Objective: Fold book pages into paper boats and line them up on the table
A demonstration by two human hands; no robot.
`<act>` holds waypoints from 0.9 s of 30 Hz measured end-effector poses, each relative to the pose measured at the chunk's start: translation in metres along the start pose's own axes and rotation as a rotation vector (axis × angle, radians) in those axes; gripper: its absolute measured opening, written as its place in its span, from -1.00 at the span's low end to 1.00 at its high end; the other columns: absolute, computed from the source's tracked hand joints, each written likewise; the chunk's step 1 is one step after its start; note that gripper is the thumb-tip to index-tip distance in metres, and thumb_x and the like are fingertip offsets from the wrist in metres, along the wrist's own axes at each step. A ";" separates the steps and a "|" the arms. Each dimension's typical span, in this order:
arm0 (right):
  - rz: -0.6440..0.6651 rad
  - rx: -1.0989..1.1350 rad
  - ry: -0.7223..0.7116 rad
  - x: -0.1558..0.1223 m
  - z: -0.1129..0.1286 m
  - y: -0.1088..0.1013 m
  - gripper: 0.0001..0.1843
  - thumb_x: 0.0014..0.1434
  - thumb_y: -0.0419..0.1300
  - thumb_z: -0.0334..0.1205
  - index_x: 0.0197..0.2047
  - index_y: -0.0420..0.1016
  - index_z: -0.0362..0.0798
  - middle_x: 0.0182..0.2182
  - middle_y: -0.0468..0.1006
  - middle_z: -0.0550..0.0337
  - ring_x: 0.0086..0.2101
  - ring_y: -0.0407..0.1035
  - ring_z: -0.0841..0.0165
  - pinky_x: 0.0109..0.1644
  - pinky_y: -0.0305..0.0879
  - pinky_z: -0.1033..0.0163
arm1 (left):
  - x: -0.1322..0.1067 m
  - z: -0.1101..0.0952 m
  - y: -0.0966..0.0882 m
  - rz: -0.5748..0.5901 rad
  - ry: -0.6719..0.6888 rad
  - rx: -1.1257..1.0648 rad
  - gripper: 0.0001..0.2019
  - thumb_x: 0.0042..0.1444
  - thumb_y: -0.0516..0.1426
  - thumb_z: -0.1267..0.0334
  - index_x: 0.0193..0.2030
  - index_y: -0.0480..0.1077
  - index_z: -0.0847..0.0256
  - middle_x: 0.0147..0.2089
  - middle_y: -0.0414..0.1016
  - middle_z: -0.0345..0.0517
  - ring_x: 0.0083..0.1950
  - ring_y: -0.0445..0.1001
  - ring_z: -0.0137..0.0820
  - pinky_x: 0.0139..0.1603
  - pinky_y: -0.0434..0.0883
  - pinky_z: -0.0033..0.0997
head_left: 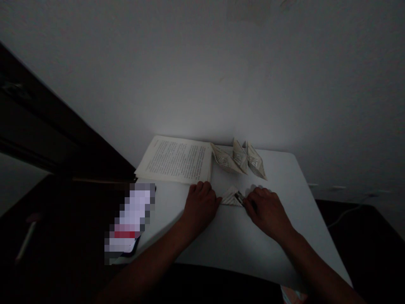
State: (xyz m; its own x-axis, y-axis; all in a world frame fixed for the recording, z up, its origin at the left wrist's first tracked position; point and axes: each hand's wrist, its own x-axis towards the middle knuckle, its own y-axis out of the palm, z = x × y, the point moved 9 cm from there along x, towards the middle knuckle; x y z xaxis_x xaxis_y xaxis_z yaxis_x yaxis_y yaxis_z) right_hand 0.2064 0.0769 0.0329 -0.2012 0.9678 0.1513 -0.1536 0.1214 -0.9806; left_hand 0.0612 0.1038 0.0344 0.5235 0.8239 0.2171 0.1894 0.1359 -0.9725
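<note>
A small triangular piece of folded printed paper lies on the white table between my hands. My left hand is closed at its left corner, with the thumb against the paper's edge. At the right corner my right hand pinches the paper, its fingers curled. A dark patch shows on the paper's right side. Just beyond stand three folded paper boats made of printed pages: a left one, a middle one and a right one.
A printed book lies at the table's back left, against the wall. At the left edge rests a phone with a lit, blurred screen. The white table ends at the right, where a cable runs beyond it.
</note>
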 end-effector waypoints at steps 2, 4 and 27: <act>-0.003 -0.009 -0.008 0.000 0.000 0.000 -0.66 0.24 -0.02 -0.12 -0.46 0.41 -0.06 -0.42 0.40 0.09 -0.32 0.24 0.27 -0.25 0.00 0.19 | 0.000 -0.001 0.000 -0.003 0.005 0.002 -0.76 0.17 0.06 0.15 -0.35 0.42 0.29 -0.23 0.34 0.01 -0.14 0.26 -0.22 -0.14 0.22 -0.16; 0.004 -0.016 -0.005 0.000 0.001 0.001 -0.67 0.24 -0.02 -0.11 -0.45 0.41 -0.06 -0.41 0.40 0.10 -0.32 0.24 0.27 -0.25 0.00 0.19 | 0.000 -0.002 -0.001 -0.009 0.007 0.010 -0.76 0.17 0.06 0.16 -0.35 0.41 0.29 -0.23 0.34 0.01 -0.14 0.26 -0.21 -0.13 0.22 -0.16; -0.019 -0.031 0.005 0.000 0.003 -0.003 -0.71 0.23 0.00 -0.14 -0.43 0.41 -0.07 -0.36 0.44 0.07 -0.27 0.26 0.23 -0.21 0.02 0.17 | -0.018 -0.062 -0.002 -0.045 0.366 -0.092 -0.85 0.21 -0.04 0.37 -0.24 0.34 0.27 -0.25 0.33 -0.04 -0.22 0.29 -0.32 -0.14 0.28 -0.26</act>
State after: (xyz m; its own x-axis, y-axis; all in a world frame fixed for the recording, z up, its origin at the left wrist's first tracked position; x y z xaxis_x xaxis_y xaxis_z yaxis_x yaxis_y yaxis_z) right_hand 0.2044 0.0756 0.0358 -0.1935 0.9664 0.1691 -0.1276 0.1461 -0.9810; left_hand 0.1030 0.0546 0.0375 0.7721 0.5648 0.2913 0.2839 0.1035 -0.9533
